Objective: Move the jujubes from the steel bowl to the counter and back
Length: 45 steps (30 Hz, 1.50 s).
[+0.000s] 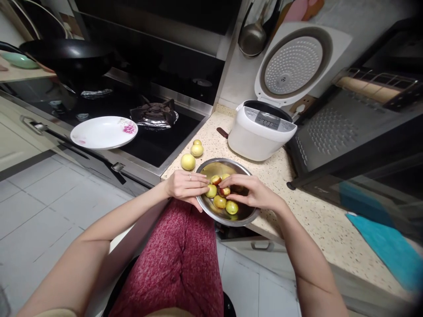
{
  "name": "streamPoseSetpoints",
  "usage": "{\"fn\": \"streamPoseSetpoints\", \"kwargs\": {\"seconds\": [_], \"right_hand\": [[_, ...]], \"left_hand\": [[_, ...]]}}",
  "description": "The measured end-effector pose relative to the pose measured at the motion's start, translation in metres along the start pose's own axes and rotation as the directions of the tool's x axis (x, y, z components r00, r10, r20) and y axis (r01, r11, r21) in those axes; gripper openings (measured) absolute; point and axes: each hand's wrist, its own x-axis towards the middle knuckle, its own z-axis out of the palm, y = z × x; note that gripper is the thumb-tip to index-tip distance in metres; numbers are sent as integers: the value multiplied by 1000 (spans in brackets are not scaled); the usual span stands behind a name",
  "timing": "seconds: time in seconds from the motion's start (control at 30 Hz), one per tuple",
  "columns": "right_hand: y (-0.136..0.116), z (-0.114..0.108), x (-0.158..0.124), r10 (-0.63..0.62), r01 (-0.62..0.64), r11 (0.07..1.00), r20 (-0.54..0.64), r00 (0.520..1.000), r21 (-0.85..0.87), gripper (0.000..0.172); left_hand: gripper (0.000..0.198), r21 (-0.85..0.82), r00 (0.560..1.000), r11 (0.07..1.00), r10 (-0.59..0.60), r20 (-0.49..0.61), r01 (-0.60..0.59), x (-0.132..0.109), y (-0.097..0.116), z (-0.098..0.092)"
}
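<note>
L hand: fingers tog. over the bowl's rim, thumb down outside, so the rim is clasped betw. them. R hand: fingertips & thumb pinching a red fruit in the bowl; how hard, can't tell. Step looks like sorting/handling fruit one at a time. Do it w/ light pads, no squeezing, b/c skins prob. bruise & slip if wet. Lift straight up, clear of the front fruit beside it, so nothing rolls. Bowl's near rim seems to overhang the counter edge; L hand should press down & in, or slide bowl back first. Mind the 3 loose fruits just past L hand: round, could roll. Farther: cooker, lid up, & plate on the hob, both out of the way.
</note>
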Motion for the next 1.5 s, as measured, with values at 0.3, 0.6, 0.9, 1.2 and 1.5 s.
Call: {"fn": "streamPoseSetpoints", "kwargs": {"seconds": [0.3, 0.6, 0.9, 1.2, 1.5], "right_hand": [[8, -21, -6, 80, -80, 984, -9, 997, -157, 18], [19, -19, -5, -8, 9, 999, 23, 1000, -52, 22], [24, -19, -5, -66, 67, 996, 20, 998, -61, 19], [28, -4, -3, -67, 66, 997, -38, 997, -27, 16], [30, -6, -2, -56, 23, 993, -293, 954, -115, 14]], "left_hand": [[43, 38, 988, 997, -71, 136, 67, -8, -2, -3], [46, 98, 995, 990, -102, -2, 102, 5, 4, -10], [33, 92, 677, 689, -664, -318, 719, 24, -6, -13], [32, -39, 535, 548, -828, -167, 835, 12, -23, -10], [43, 64, 521, 519, -854, -7, 852, 2, -29, -6]]}}
